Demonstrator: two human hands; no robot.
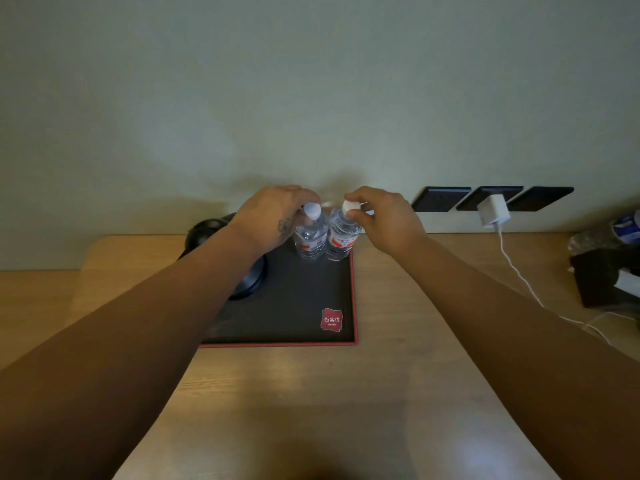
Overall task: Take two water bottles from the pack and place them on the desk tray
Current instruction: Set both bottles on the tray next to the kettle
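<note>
While both our arms reach forward over the wooden desk, 2 water bottles stand upright side by side at the far right corner of the black tray, touching or very nearly touching each other. Our left hand curls around the neck of the left bottle, fingers closed just below its white cap, which shows between thumb and fingers. Our right hand pinches the white cap of the right bottle with thumb and fingertips, the other fingers folded loosely. Each bottle is clear with a red and white label low on its body, and both bases rest on the tray floor.

We see a red rim along the tray's near and right edges and a red logo patch in its near right corner. On the tray's left side sits a dark round object, partly hidden by our left forearm; we cannot tell what it is. On the wall behind the desk are 3 black sockets, with a white charger plugged into the middle one and its white cable trailing down across the desk to the right. At the far right edge lie a dark box and another bottle with a blue label.
</note>
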